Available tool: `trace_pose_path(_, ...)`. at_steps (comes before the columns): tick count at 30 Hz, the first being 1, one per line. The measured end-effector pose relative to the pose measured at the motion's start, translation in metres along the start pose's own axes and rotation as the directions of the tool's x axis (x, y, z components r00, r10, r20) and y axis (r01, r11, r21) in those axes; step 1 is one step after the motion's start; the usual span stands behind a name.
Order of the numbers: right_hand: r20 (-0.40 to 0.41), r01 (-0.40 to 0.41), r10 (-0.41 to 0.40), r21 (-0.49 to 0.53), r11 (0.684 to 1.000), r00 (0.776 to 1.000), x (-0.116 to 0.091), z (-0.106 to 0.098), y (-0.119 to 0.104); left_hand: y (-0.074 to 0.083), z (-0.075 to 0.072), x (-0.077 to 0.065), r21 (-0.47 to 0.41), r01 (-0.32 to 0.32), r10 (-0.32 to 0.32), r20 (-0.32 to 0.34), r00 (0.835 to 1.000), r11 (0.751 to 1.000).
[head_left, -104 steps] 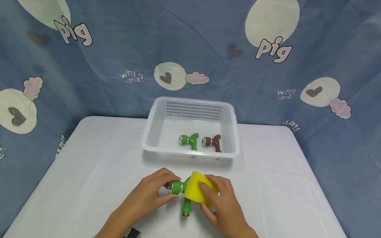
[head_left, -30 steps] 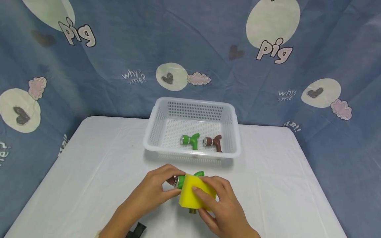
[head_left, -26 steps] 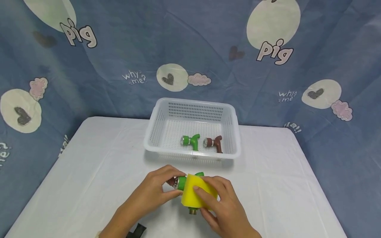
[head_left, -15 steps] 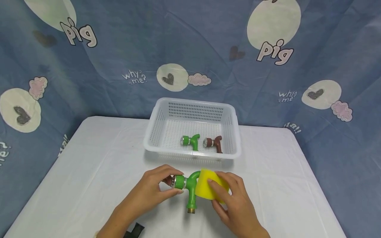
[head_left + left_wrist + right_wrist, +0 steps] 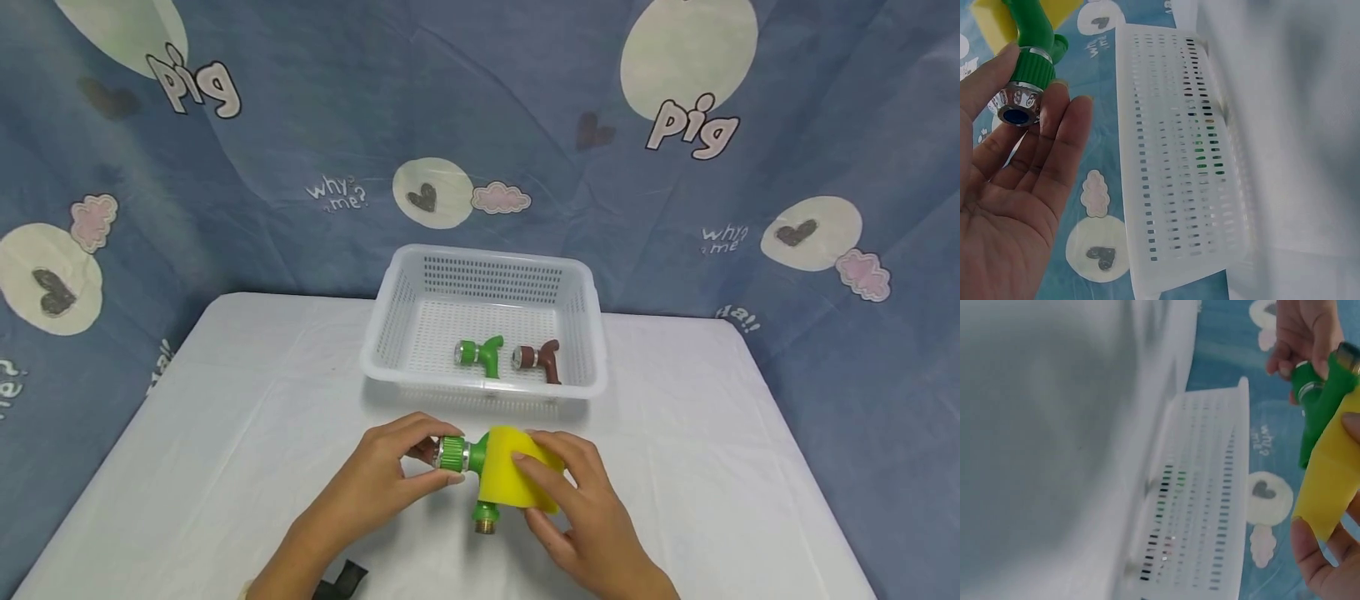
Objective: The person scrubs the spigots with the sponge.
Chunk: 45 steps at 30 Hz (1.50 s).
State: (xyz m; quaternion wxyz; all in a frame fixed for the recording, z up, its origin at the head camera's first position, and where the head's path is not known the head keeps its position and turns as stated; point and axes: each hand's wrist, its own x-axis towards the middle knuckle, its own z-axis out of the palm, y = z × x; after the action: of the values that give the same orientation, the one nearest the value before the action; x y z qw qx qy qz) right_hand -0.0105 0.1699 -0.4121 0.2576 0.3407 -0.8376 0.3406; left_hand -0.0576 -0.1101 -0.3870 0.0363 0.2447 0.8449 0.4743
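Observation:
Between thumb and fingers, my left hand (image 5: 386, 475) pinches the ribbed knob end of a green tap (image 5: 453, 454). The tap's threaded brass end (image 5: 486, 525) points toward me. My right hand (image 5: 588, 508) grips a yellow sponge (image 5: 517, 467), which lies against the tap and covers its middle and spout in the head view. In the left wrist view the tap's chrome cap (image 5: 1017, 103) shows by the left fingertips. The right wrist view has the sponge (image 5: 1332, 469) bent along the green body (image 5: 1329, 394), the right thumb and fingers around it.
Beyond my hands a white perforated basket (image 5: 375, 367) stands on the white-covered table (image 5: 247, 433). Inside it lie a second green tap (image 5: 483, 354) and a brown tap (image 5: 538, 358). Near the left forearm is a black strap-like piece (image 5: 347, 579). A blue printed cloth (image 5: 480, 100) hangs behind.
The sponge has shifted over the tap and back: it covered most of the body a second ago, sat right of it half a second ago, and now covers its middle again. Both hands keep their holds.

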Motion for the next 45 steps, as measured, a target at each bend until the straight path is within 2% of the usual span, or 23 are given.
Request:
trace_pose_path(4, -0.009, -0.010, 0.010, 0.021, 1.000, 1.000, -0.004, 0.000, 0.005, 0.001, -0.002, 0.000, -0.016, 0.016, -0.016, 0.000, 1.000, 1.000)
trace_pose_path(9, 0.001, -0.046, 0.046, 0.041, 0.998, 0.999, -0.009, 0.002, 0.007, -0.001, -0.002, 0.000, -0.042, -0.001, 0.000, -0.013, 1.000, 0.999)
trace_pose_path(16, 0.027, -0.063, 0.062, 0.061, 0.996, 0.998, -0.014, 0.001, 0.009, -0.004, -0.005, 0.000, -0.122, 0.006, -0.015, -0.073, 0.997, 0.992)
trace_pose_path(20, -0.039, -0.036, 0.040, 0.099, 0.994, 0.998, -0.011, 0.000, 0.009, -0.004, -0.006, -0.001, -0.161, -0.002, -0.011, -0.080, 0.997, 0.987)
trace_pose_path(23, -0.100, 0.010, 0.005, 0.150, 0.989, 0.995, -0.006, 0.002, 0.006, -0.003, -0.004, -0.002, -0.191, 0.024, -0.036, -0.062, 0.997, 0.981)
trace_pose_path(27, -0.138, 0.047, -0.021, 0.190, 0.981, 0.990, -0.002, 0.006, 0.001, -0.002, 0.000, -0.003, -0.220, 0.058, -0.067, -0.035, 0.997, 0.974)
trace_pose_path(35, -0.127, 0.019, 0.002, 0.162, 0.987, 0.992, -0.004, 0.012, 0.000, -0.001, -0.001, -0.006, -0.221, 0.050, -0.068, -0.076, 0.995, 0.974)
trace_pose_path(41, -0.121, -0.004, 0.022, 0.146, 0.989, 0.992, -0.006, 0.010, 0.000, 0.001, -0.003, -0.005, -0.261, 0.121, -0.143, -0.067, 0.987, 0.958)
trace_pose_path(45, -0.174, 0.031, -0.002, 0.165, 0.986, 0.985, -0.002, 0.007, -0.003, 0.001, -0.002, -0.005, -0.279, 0.141, -0.163, -0.057, 0.985, 0.950)
